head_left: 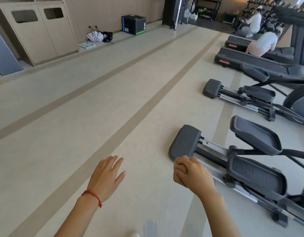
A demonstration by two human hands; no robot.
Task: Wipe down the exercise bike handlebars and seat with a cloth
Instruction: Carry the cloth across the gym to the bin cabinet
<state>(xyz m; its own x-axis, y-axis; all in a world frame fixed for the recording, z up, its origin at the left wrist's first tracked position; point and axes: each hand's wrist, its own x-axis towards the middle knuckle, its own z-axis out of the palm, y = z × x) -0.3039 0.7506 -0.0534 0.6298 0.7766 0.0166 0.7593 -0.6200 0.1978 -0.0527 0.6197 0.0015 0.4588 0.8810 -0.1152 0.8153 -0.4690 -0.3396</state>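
Observation:
My left hand point(106, 177), with a red string bracelet on the wrist, hangs over the beige floor with its fingers spread and relaxed, holding nothing. To its right, my right hand point(190, 173) is curled into a tight fist just in front of the rear end cap of the nearest elliptical trainer point(185, 142), without touching it. No cloth shows plainly in either hand. No bike seat or handlebars are in view.
A second elliptical point(214, 88) and two treadmills point(250, 64) line the right side. Two people point(262, 45) crouch at the far treadmills. A black plyo box point(133, 24), folded umbrellas point(98, 36) and cabinets point(40, 29) stand along the left wall. Open floor point(96, 100) lies ahead.

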